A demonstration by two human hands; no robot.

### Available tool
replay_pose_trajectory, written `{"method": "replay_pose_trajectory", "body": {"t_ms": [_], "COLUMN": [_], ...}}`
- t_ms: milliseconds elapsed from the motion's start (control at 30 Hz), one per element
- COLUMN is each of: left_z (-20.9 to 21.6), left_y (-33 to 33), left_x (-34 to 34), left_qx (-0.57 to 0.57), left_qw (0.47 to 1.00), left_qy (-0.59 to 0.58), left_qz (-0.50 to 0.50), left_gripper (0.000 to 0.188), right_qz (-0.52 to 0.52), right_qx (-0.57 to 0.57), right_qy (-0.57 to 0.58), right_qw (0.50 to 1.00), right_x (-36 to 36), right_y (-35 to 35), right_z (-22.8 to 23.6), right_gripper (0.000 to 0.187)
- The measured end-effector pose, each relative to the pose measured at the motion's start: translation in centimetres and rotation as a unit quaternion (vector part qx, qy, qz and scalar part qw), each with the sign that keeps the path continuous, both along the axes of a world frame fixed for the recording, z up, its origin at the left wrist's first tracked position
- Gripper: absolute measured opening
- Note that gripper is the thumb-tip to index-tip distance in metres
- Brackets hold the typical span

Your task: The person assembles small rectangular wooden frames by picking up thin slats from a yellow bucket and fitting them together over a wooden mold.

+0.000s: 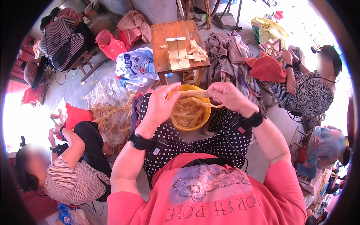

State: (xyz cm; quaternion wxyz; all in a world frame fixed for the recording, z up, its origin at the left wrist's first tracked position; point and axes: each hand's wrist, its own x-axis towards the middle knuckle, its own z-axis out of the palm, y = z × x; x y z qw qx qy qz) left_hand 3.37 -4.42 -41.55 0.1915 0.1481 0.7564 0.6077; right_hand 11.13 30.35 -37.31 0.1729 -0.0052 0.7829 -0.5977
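Stretched between my two hands is a pale tan, flat fibrous strip (192,93); I cannot tell what it is made of. My left hand (160,103) pinches its left end between thumb and fingers. Its other end is in the closed fingers of my right hand (227,96), and a loose tail (215,106) hangs below them. Directly under the strip, between my knees, stands a yellow bucket (207,115) holding several similar damp-looking strips (185,115).
Beyond the bucket is a wooden stool (162,35) bearing a light board (176,63) and cut pale pieces (196,51). Clear plastic with more strips (112,112) lies left. Cloth (225,56) is heaped right. Seated people work on both sides (75,168).
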Motion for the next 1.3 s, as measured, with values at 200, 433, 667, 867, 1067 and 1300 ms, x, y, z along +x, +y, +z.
{"method": "replay_pose_trajectory", "body": {"t_ms": [200, 433, 667, 867, 1067, 1300], "left_z": [7.8, 8.4, 4.3, 2.4, 2.3, -1.4], "left_y": [1.0, 1.6, 2.8, 4.7, 6.0, 7.2], "left_x": [0.0, -0.1, 2.2, 1.9, 2.9, 4.6], "left_qx": [-0.128, -0.014, 0.297, 0.077, -0.022, -0.057], "left_qw": [0.899, 0.900, 0.914, 0.970, 0.950, 0.960], "left_qy": [0.376, -0.285, -0.261, 0.211, 0.305, 0.272], "left_qz": [-0.184, -0.329, -0.090, -0.097, -0.067, 0.029], "left_gripper": [0.041, 0.032, 0.031, 0.028, 0.017, 0.029], "right_qz": [0.053, 0.050, -0.069, 0.018, -0.127, -0.364], "right_qx": [0.002, -0.089, -0.286, -0.347, -0.530, -0.378], "right_qy": [-0.062, -0.107, -0.225, -0.400, -0.287, -0.080], "right_qw": [0.997, 0.989, 0.929, 0.848, 0.787, 0.847], "right_x": [0.3, -0.2, 0.6, 0.8, 1.6, 2.2], "right_y": [-0.7, -1.8, -4.4, -4.4, -5.8, -8.7], "right_z": [6.0, 5.6, -0.7, -3.1, -5.7, -4.8], "right_gripper": [0.033, 0.033, 0.041, 0.048, 0.029, 0.021]}}
